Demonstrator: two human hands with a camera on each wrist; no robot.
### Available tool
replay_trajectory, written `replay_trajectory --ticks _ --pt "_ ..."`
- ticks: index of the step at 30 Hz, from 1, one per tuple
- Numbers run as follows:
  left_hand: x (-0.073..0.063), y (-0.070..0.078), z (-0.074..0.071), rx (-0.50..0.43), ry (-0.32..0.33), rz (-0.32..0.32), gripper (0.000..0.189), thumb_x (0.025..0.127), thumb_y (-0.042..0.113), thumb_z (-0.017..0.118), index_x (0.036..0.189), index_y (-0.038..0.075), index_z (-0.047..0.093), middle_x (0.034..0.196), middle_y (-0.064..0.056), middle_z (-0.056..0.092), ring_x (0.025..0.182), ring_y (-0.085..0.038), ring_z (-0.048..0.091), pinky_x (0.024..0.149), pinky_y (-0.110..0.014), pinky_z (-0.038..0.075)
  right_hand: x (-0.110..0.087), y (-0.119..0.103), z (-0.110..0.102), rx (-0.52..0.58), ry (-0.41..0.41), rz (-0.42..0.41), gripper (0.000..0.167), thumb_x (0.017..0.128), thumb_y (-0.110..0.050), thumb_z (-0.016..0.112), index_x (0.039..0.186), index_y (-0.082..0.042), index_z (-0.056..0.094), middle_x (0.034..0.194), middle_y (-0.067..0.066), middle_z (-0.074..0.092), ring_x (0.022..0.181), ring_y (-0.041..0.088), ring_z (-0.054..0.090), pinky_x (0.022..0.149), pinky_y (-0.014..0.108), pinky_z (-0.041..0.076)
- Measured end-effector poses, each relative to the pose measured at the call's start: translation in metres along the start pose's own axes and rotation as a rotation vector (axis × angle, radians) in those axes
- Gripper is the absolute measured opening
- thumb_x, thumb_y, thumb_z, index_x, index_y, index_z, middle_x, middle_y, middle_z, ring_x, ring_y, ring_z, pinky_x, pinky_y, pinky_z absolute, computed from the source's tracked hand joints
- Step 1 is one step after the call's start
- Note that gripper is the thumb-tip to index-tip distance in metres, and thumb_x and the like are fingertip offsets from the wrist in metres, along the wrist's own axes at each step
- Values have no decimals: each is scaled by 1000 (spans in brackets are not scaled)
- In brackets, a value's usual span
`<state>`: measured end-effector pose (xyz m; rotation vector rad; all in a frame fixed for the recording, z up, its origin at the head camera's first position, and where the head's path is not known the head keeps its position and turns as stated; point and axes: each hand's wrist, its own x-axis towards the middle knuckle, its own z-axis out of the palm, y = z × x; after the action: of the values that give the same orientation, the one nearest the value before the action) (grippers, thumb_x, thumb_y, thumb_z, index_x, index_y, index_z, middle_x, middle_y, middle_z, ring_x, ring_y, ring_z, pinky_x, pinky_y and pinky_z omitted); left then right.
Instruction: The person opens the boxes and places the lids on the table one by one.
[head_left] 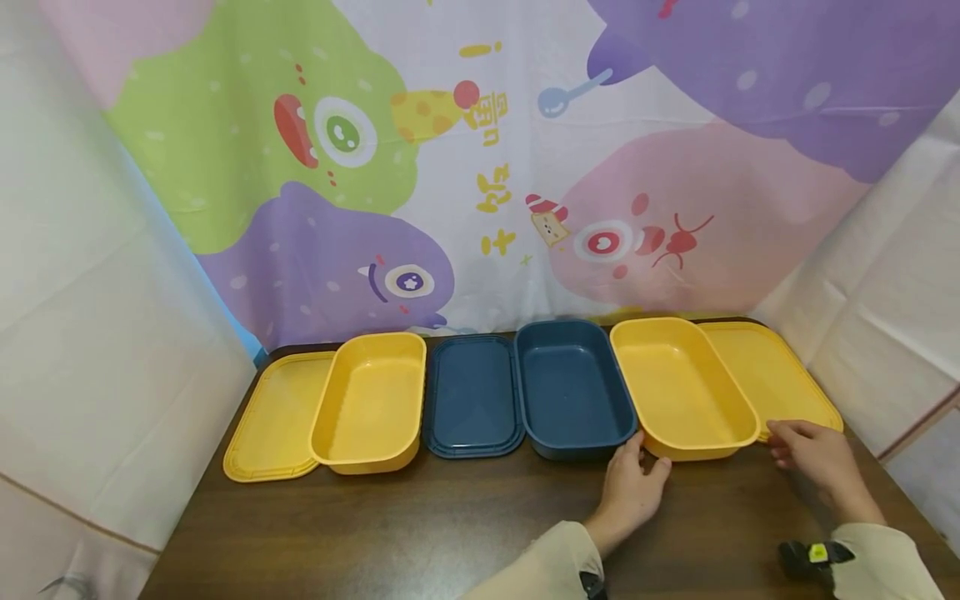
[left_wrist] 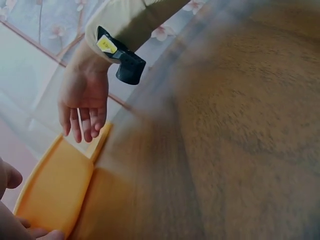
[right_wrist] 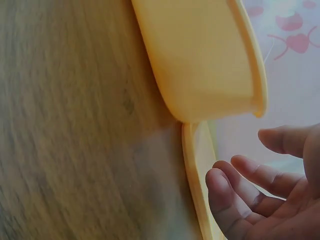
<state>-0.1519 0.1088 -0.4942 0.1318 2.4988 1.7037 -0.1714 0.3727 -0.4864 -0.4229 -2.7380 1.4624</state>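
Observation:
The right-hand yellow container [head_left: 682, 387] stands open-topped, overlapping a yellow lid [head_left: 780, 375] on its right. My left hand [head_left: 630, 492] is at the container's near left corner, fingertips against its wall and thumb held apart in front. In the left wrist view, those fingers [left_wrist: 52, 235] lie low along the yellow wall. Over the near edge of the lid hangs my right hand [head_left: 813, 458], holding nothing. Its fingers are loosely bent and its thumb stands apart in the right wrist view. A dark blue container [head_left: 573, 392] sits just left of the yellow one.
Left of the blue container lie a dark blue lid [head_left: 476, 396], another yellow container [head_left: 371, 400] and its yellow lid [head_left: 273, 421], all in one row. They sit on a brown wooden table [head_left: 360, 533]. A cartoon-printed curtain [head_left: 495, 167] hangs behind, with pale cloth at both sides.

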Motion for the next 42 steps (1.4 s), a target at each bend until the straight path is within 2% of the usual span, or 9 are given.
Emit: replay_trajectory --ticks 5,13,19,26,28,31,34,36,42 --pt "1 1 -6 1 -35 35 44 92 24 64 130 3 59 123 -7 64 104 -14 62 88 -23 51 -1 -7 0 -40 3 -4 60 102 -34 46 124 21 51 83 2 71 65 2 62 59 25 55" --pt "1 3 -13 23 -64 53 39 91 24 65 125 6 63 117 -3 67 98 -9 64 83 -19 51 -2 -16 -1 -117 34 -23 58 102 -34 45 124 19 52 96 26 70 65 3 63 60 27 56" --pt "-1 2 -24 38 -127 85 34 93 23 65 123 6 65 107 0 69 90 -2 65 76 -15 51 -3 -24 1 -145 62 -65 56 101 -34 47 121 18 56 100 30 68 64 -1 61 59 27 56" --pt "-3 2 -40 39 -156 133 31 93 21 63 119 4 67 103 -1 71 88 -2 65 75 -14 51 -5 -33 4 -176 80 -97 54 101 -34 48 120 15 59 105 31 66 66 -5 57 56 23 53" --pt "-3 1 -44 31 -172 140 31 94 21 62 120 4 67 104 -2 71 89 -3 66 76 -15 51 -5 -35 5 -224 95 -112 53 101 -35 47 119 14 60 107 32 65 70 1 58 56 24 51" --pt "-4 0 -51 33 -193 143 31 96 22 60 120 4 67 108 -2 71 92 -4 66 77 -16 51 -7 -39 6 -286 113 -125 52 101 -36 47 118 12 61 112 33 64 79 22 64 59 27 47" --pt "-3 1 -59 47 -200 145 30 96 23 60 119 5 68 108 -2 71 92 -4 66 78 -16 51 -8 -42 7 -310 118 -121 52 102 -36 46 118 11 61 115 34 62 92 40 61 62 29 44" --pt "-3 1 -64 57 -200 146 30 96 23 60 119 5 68 108 -2 71 92 -4 65 78 -16 51 -8 -44 8 -305 118 -121 52 102 -35 46 118 11 61 116 34 62 95 43 60 63 29 44" --pt "-1 6 -73 63 -198 166 30 97 23 59 120 5 67 108 -4 71 94 -6 65 80 -17 51 -9 -51 11 -313 162 -166 49 101 -34 49 115 11 63 111 32 64 90 37 61 63 29 43"
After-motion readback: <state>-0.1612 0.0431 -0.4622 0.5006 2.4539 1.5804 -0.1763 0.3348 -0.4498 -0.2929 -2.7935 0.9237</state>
